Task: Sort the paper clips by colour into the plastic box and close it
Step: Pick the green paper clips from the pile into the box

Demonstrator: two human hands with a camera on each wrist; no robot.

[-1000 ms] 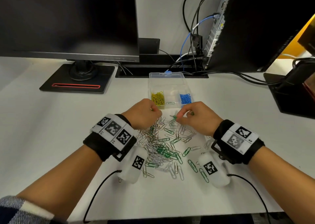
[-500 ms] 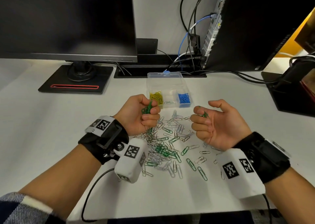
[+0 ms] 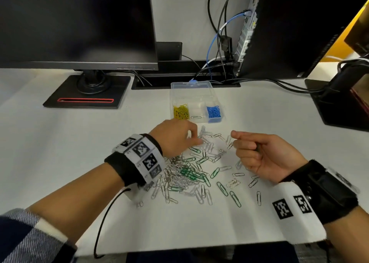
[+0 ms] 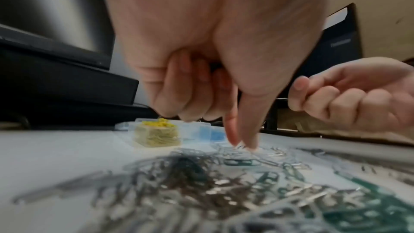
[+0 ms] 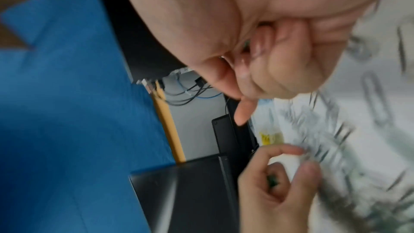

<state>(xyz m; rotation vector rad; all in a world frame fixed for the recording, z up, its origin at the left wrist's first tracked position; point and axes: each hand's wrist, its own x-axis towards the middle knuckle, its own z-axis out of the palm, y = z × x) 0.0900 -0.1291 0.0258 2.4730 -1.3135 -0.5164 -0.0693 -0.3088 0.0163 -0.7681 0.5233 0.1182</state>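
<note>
i am watching the left hand [image 3: 175, 137] coming back down: half a second ago it was lifted, palm turned up, with a few green clips curled in the fingers; now it is knuckles-up, index finger and thumb reaching onto the far edge of the loose pile of silver and green wire paper clips [image 3: 191, 174] on the white desk [image 3: 60, 152]. the other fingers are curling in, and the right wrist view is showing a fleck of green inside them, so i am judging it is holding its green clips while pinching for another. the right hand [image 3: 259, 156] is staying just right of the pile, palm up, fingers folded in; the head view is too unclear to show anything in it, though a green glint in the right wrist view suggests it is holding a clip.

this means green gathering is under way, nothing delivered yet.

counts: one clear plastic compartment box [image 3: 196, 94], lid open, just beyond the pile. three front compartments: yellow clips [image 3: 181, 112] in the left, too many to count; one clip in the middle; blue clips [image 3: 214, 111] in the right, uncountable. pile: roughly ten green visible, silver many more.
</note>
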